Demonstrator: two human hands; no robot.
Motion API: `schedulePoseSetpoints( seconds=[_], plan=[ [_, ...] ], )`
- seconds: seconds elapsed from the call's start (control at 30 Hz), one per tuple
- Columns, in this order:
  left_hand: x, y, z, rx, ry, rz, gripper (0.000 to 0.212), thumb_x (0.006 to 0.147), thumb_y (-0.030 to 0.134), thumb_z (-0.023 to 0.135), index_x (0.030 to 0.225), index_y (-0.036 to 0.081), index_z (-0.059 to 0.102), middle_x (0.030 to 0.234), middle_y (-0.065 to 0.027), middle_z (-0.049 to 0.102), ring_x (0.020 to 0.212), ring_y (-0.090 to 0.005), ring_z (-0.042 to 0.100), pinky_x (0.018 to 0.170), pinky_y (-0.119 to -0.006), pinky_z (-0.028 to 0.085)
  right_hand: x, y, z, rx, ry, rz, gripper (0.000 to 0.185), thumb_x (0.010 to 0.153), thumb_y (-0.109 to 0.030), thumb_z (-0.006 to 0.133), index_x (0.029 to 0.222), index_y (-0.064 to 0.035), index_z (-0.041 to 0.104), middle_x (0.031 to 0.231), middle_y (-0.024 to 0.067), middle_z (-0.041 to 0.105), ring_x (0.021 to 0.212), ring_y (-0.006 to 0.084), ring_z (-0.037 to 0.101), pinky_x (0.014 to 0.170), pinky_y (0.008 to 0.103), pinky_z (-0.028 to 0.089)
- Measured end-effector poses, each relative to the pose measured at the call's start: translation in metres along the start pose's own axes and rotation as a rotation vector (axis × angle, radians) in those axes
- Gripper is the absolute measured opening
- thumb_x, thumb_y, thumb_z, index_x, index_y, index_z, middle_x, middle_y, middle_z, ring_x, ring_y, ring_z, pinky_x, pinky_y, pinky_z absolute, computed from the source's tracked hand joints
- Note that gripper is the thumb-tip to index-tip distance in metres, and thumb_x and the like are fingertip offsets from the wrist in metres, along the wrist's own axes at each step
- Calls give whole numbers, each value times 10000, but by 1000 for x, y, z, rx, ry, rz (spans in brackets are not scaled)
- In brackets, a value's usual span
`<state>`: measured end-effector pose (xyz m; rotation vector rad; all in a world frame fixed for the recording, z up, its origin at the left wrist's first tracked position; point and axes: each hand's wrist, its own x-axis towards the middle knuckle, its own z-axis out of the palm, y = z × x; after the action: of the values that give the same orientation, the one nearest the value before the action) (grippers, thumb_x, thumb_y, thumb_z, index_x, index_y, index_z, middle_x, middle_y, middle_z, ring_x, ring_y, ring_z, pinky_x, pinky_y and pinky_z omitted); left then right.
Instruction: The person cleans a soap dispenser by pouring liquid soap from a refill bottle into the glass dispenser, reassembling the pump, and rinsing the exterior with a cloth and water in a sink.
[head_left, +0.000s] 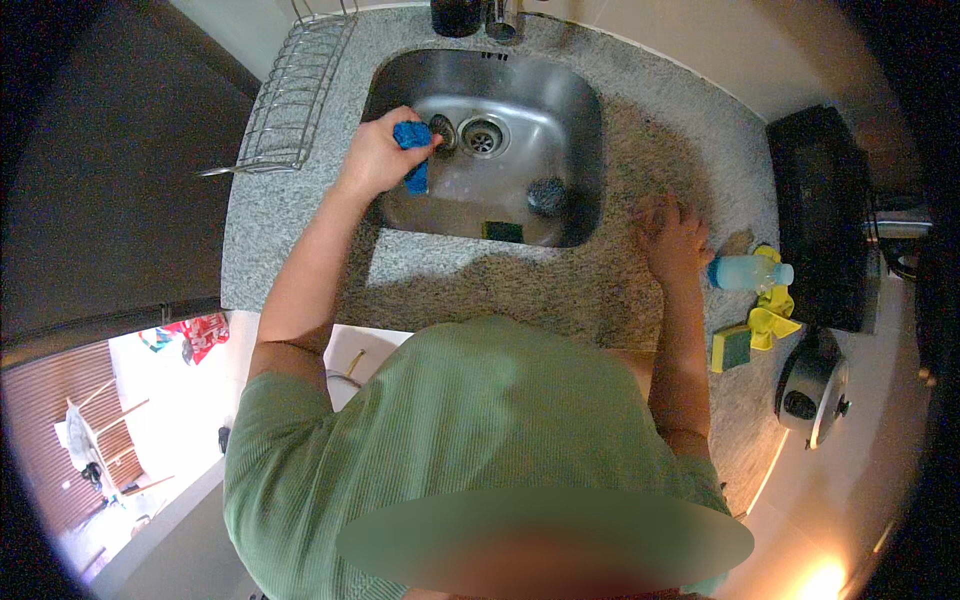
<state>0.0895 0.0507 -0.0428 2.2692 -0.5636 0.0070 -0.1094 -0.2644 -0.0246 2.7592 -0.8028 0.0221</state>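
Note:
My left hand (381, 154) is over the left side of the stainless steel sink (583, 142), closed around a bunched blue cloth (412, 135) whose lower end hangs below the fingers. Right at my fingertips is a round metal sink strainer (442, 135); whether I grip it too is hard to tell. Beside it lies the open drain (481, 137). A dark round scrubber (547, 196) sits on the basin floor at the right, and a green and yellow sponge (502, 231) lies by the front wall. On the granite counter (510, 292), right of the sink, rests my right hand (670, 234), fingers spread, holding nothing.
A wire dish rack (283, 97) stands at the left. Behind the sink are a faucet (501, 22) and a dark container (455, 16). To the right lie a bottle (746, 273), yellow gloves (772, 322), another sponge (731, 348), a black appliance (821, 225) and a lidded pot-like cooker (814, 386).

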Motion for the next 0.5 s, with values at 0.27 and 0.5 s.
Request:
schedulePoseSetpoints(
  seconds=[0.27, 0.5],
  plan=[
    [-24, 0, -25, 91, -76, 68, 314, 618, 163, 708, 900, 131, 575, 671, -139, 599, 651, -333, 604, 586, -399, 477, 171, -134, -40, 1051, -137, -466, 547, 756, -361, 627, 1206, -84, 487, 1112, 125, 564, 995, 246, 548, 815, 379, 453],
    [-72, 9, -86, 300, -321, -109, 554, 570, 149, 692, 1091, 213, 515, 692, -144, 594, 686, -354, 599, 603, -421, 477, 198, -187, -101, 1462, -749, -434, 352, 836, -114, 509, 1180, -122, 434, 715, 4, 544, 542, 91, 485, 432, 254, 378]
  ],
)
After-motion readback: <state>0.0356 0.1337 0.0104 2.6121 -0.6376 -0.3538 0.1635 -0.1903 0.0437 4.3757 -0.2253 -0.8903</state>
